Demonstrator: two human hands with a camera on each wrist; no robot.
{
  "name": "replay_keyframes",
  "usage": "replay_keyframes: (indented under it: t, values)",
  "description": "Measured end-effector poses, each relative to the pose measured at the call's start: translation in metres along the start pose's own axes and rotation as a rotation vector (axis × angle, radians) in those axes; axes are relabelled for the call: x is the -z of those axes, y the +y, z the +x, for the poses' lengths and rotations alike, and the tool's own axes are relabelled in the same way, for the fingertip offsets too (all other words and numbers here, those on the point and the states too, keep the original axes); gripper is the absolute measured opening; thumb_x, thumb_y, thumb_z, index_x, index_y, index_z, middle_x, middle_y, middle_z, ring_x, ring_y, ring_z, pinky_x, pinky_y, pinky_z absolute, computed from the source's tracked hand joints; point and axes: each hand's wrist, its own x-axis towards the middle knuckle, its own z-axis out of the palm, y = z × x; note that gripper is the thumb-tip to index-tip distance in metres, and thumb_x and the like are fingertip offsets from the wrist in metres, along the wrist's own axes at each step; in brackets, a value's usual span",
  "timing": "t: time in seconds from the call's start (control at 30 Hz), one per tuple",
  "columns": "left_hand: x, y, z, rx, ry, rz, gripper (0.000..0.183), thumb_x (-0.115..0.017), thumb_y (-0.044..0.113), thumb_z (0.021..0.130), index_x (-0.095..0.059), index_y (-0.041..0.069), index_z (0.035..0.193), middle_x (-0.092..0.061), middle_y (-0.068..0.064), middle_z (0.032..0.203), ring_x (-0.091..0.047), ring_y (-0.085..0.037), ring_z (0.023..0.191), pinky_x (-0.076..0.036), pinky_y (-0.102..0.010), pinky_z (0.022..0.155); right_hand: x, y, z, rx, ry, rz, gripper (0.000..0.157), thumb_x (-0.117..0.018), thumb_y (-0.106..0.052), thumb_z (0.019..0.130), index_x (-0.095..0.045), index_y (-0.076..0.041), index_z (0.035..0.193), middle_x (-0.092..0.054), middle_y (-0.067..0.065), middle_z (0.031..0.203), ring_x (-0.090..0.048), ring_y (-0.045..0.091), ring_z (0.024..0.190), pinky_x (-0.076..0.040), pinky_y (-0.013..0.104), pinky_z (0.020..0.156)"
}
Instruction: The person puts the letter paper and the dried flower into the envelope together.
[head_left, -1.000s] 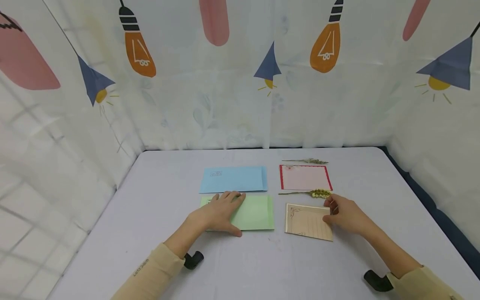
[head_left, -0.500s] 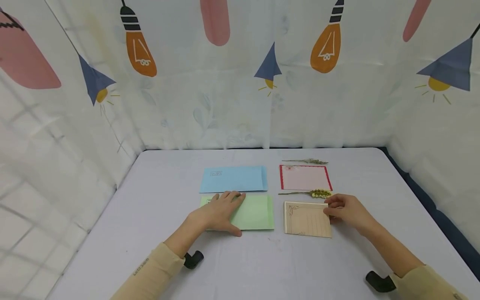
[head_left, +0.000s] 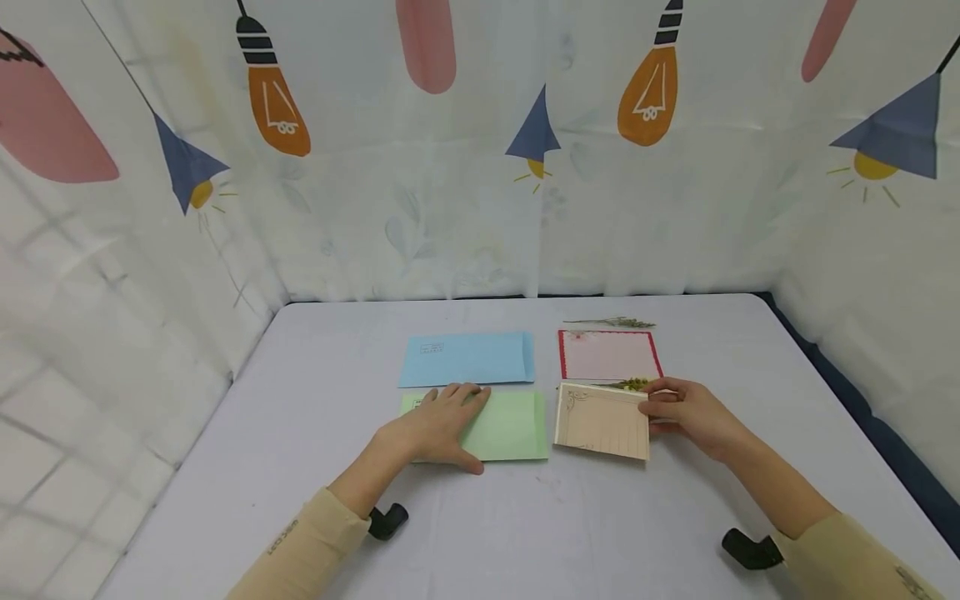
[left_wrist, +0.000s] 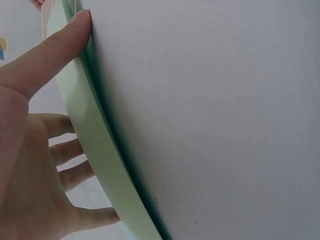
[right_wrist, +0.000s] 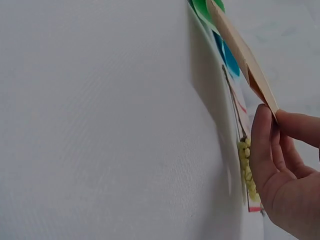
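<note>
My left hand point(head_left: 442, 427) rests with spread fingers on a light green envelope point(head_left: 513, 423). The left wrist view has the thumb point(left_wrist: 60, 52) lying across the envelope's near edge, with the other fingers reaching over its far side. By its right edge, my right hand point(head_left: 690, 417) pinches a tan lined card point(head_left: 600, 421) between thumb and fingers. Seen from the right wrist, the card point(right_wrist: 247, 62) is lifted and tilted above the white table. Behind it lies a dried sprig with yellow buds point(head_left: 633, 384), its stem partly hidden by the card.
A blue envelope point(head_left: 465, 358) lies just beyond the green one. Farther back on the right are a pink card with a red border point(head_left: 611, 357) and a thin greenish dried sprig point(head_left: 618, 322). Patterned white curtains enclose the table point(head_left: 337, 358) at the back and sides.
My right hand has carried the tan card slightly left and away from me, so it now overlaps the yellow-budded sprig in the head view. The left hand stays in place.
</note>
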Motion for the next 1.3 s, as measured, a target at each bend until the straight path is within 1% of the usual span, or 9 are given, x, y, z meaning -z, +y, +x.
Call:
replay_keyframes:
  t: [0.17,0.23,0.37,0.5,0.73,0.9,1.03,1.13,1.3]
  values:
    - [-0.001,-0.001,0.001,0.005,0.003,0.003,0.114,-0.079,0.066,0.08,-0.025,0.011,0.165,-0.03,-0.009,0.162,-0.029,-0.03,0.148,-0.027,-0.062,0.115,-0.006,-0.004,0.006,0.022,-0.022,0.033,0.045,-0.069,-0.012,0.1,-0.046,0.012,0.13,-0.065,0.011,0.109,-0.066,0.017,0.094,-0.059,0.033,0.084]
    - [-0.001,-0.001,0.001,0.005,0.004,0.0,0.114,-0.08,0.065,0.08,-0.025,0.011,0.164,-0.03,-0.01,0.162,-0.029,-0.031,0.148,-0.027,-0.063,0.115,-0.009,-0.004,0.008,0.033,-0.039,0.037,0.044,-0.069,-0.012,0.1,-0.047,0.012,0.129,-0.066,0.011,0.107,-0.066,0.017,0.095,-0.059,0.033,0.083]
    - [-0.002,0.0,0.001,0.006,0.0,-0.008,0.113,-0.08,0.065,0.08,-0.025,0.011,0.164,-0.03,-0.01,0.163,-0.028,-0.032,0.148,-0.026,-0.064,0.115,-0.016,-0.002,0.01,0.022,-0.06,0.05,0.04,-0.07,-0.011,0.099,-0.05,0.01,0.126,-0.067,0.008,0.101,-0.065,0.016,0.093,-0.059,0.033,0.082]
    - [-0.003,0.001,-0.001,0.009,-0.001,-0.021,0.113,-0.08,0.064,0.08,-0.026,0.011,0.164,-0.03,-0.011,0.162,-0.028,-0.033,0.148,-0.026,-0.064,0.115,-0.017,-0.001,0.01,0.024,-0.067,0.058,0.038,-0.07,-0.01,0.099,-0.051,0.01,0.125,-0.067,0.007,0.098,-0.065,0.016,0.092,-0.059,0.033,0.081]
    - [-0.002,0.001,-0.002,0.006,0.0,-0.009,0.114,-0.079,0.065,0.08,-0.025,0.01,0.164,-0.029,-0.011,0.163,-0.028,-0.032,0.149,-0.026,-0.064,0.115,-0.014,-0.001,0.011,0.063,-0.066,0.035,0.038,-0.069,-0.011,0.1,-0.051,0.01,0.125,-0.067,0.007,0.103,-0.065,0.016,0.094,-0.058,0.032,0.081]
    - [-0.001,-0.001,-0.001,0.006,0.004,-0.002,0.115,-0.08,0.066,0.079,-0.026,0.011,0.164,-0.029,-0.01,0.163,-0.029,-0.031,0.148,-0.027,-0.063,0.115,-0.02,-0.001,0.013,0.058,-0.074,0.018,0.04,-0.073,-0.011,0.097,-0.054,0.01,0.126,-0.066,0.009,0.1,-0.065,0.018,0.092,-0.059,0.034,0.082]
    - [-0.001,-0.001,0.0,0.001,0.002,-0.022,0.115,-0.081,0.065,0.079,-0.026,0.01,0.164,-0.029,-0.011,0.163,-0.029,-0.032,0.148,-0.026,-0.064,0.115,-0.026,-0.002,0.015,0.061,-0.043,-0.034,0.043,-0.075,-0.012,0.095,-0.056,0.011,0.127,-0.066,0.01,0.099,-0.065,0.02,0.088,-0.06,0.034,0.08]
    - [0.0,-0.002,0.001,0.0,0.005,-0.026,0.115,-0.081,0.065,0.079,-0.026,0.01,0.164,-0.03,-0.011,0.163,-0.029,-0.032,0.148,-0.026,-0.064,0.115,-0.028,-0.004,0.015,0.07,-0.022,-0.063,0.041,-0.075,-0.011,0.095,-0.057,0.011,0.126,-0.067,0.011,0.097,-0.066,0.021,0.086,-0.06,0.035,0.079]
    - [-0.002,-0.003,0.001,-0.002,0.011,-0.02,0.115,-0.08,0.066,0.078,-0.026,0.011,0.164,-0.029,-0.01,0.163,-0.029,-0.031,0.148,-0.026,-0.063,0.115,-0.029,-0.007,0.016,0.085,-0.019,-0.084,0.039,-0.074,-0.01,0.095,-0.058,0.011,0.123,-0.067,0.011,0.095,-0.066,0.022,0.084,-0.06,0.035,0.077]
